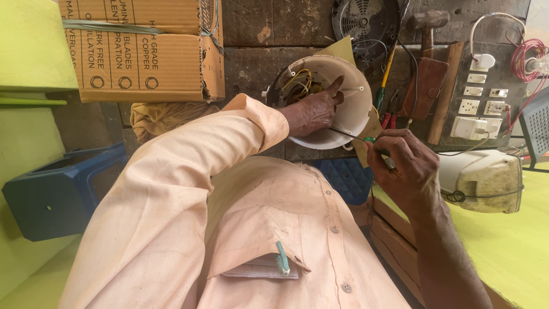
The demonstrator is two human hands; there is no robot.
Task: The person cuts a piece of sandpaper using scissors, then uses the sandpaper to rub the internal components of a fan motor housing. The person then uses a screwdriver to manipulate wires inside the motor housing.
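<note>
My left hand (311, 110) reaches out of a peach sleeve into a white round housing (353, 109) that lies on the dark workbench. Its fingers curl on the inside next to a bundle of yellow and black wires (297, 83), with the index finger stretched out. My right hand (403, 166) grips a thin screwdriver (349, 135) with a green handle. The screwdriver's shaft points left, and its tip is at the housing's lower rim, just beside my left hand.
A cardboard box (143, 51) stands at the back left, with a crumpled cloth (157, 117) below it. A blue stool (57, 191) is on the left. A switchboard with sockets (477, 103), a hammer (426, 26), pliers (389, 111), a fan grille (366, 20) and a cream casing (483, 180) lie to the right.
</note>
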